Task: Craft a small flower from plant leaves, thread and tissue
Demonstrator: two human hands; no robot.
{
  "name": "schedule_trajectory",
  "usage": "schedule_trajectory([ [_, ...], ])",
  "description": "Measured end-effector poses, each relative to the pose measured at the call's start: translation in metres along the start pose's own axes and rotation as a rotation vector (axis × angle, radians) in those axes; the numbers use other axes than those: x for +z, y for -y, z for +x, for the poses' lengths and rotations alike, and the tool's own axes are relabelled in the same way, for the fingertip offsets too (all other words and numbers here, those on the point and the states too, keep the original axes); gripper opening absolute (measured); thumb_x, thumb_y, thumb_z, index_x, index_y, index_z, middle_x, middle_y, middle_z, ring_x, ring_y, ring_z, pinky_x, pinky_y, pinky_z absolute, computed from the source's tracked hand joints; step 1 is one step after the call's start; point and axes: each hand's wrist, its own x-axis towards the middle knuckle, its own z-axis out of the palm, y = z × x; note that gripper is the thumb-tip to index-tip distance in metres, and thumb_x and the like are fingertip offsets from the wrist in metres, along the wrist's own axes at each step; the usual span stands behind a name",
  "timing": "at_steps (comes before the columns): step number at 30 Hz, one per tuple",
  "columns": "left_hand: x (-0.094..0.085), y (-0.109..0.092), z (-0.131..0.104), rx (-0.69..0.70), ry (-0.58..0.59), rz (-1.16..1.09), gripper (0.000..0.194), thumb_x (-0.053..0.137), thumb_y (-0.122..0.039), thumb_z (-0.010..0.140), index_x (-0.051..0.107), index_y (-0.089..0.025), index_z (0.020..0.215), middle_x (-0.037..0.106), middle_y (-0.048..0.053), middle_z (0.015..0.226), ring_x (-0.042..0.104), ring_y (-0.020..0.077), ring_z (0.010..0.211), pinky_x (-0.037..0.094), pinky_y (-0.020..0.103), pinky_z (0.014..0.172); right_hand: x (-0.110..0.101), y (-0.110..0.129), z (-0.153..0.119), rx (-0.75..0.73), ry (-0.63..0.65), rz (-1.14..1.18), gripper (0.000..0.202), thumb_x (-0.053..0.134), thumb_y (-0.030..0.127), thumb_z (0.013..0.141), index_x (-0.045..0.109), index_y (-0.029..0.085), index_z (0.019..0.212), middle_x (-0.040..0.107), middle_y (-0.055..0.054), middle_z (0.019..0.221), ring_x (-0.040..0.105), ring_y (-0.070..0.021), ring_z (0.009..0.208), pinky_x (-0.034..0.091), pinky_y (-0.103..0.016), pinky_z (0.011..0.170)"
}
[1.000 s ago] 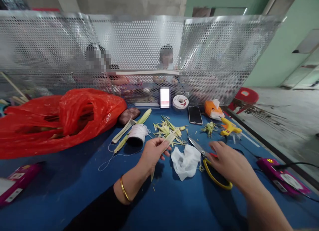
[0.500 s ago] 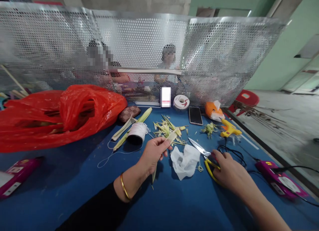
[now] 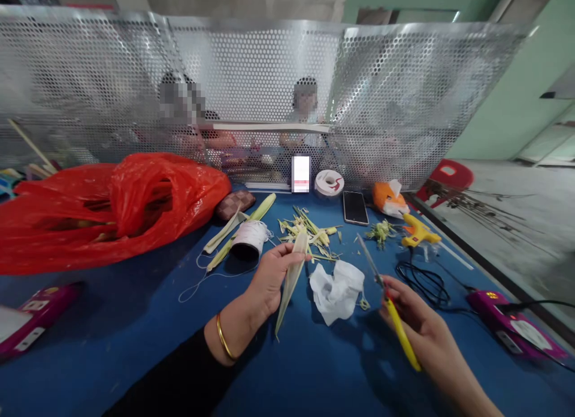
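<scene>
My left hand pinches a pale green corn husk strip between thumb and fingers, its narrow end hanging down. In my right hand is a pair of scissors with yellow handles, lifted off the table, blades pointing up and away. Between the hands lies a crumpled white tissue. Just beyond my left hand is a heap of husk scraps. To its left a spool of white thread rests against longer husk pieces.
A large red plastic bag fills the left side. At right lie a yellow glue gun, its black cable and a purple power strip. A phone, ribbon roll and tissue pack stand before a perforated metal screen; people sit behind it.
My right hand has picked the scissors up from the table and turned them edge-on. In my left hand the husk strip has swung to show its full length.
</scene>
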Motion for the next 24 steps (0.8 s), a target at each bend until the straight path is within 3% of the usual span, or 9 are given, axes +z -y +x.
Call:
schedule_trajectory([
  [3,-0.001,0.003,0.000,0.041,0.020,0.012,0.023,0.077,-0.018,0.055,0.070,-0.014,0.076,0.072,0.004,0.072,0.057,0.0090,0.056,0.041,0.019,0.051,0.029,0.019,-0.006,0.002,0.069,0.136,0.058,0.075,0.035,0.068,0.056,0.022,0.121,0.070,-0.007,0.105,0.069,-0.0212,0.089,0.057,-0.028,0.077],
  [7,-0.001,0.005,0.001,0.151,0.049,0.072,0.024,0.077,-0.021,0.057,0.069,-0.016,0.079,0.068,-0.001,0.068,0.053,0.0080,0.053,0.036,0.017,0.044,0.050,0.041,-0.007,-0.061,0.135,-0.086,0.062,0.073,0.032,0.068,0.052,0.025,0.126,0.064,-0.005,0.106,0.065,-0.0207,0.087,0.055,-0.031,0.077],
  [12,-0.001,0.006,-0.001,0.268,0.040,0.156,0.016,0.072,-0.024,0.061,0.069,-0.016,0.075,0.062,-0.002,0.063,0.049,0.0087,0.050,0.037,0.019,0.041,0.057,0.053,-0.006,-0.132,0.109,-0.450,0.057,0.070,0.033,0.070,0.055,0.025,0.125,0.059,-0.005,0.102,0.063,-0.0204,0.076,0.054,-0.034,0.069],
  [24,0.006,0.017,-0.009,0.144,0.104,0.159,0.013,0.069,-0.018,0.057,0.072,-0.014,0.070,0.065,0.000,0.066,0.050,0.0092,0.053,0.038,0.020,0.046,0.061,0.044,-0.012,-0.329,0.030,-0.572,0.056,0.060,0.039,0.085,0.052,0.021,0.137,0.061,-0.012,0.107,0.068,-0.0231,0.079,0.056,-0.031,0.063],
])
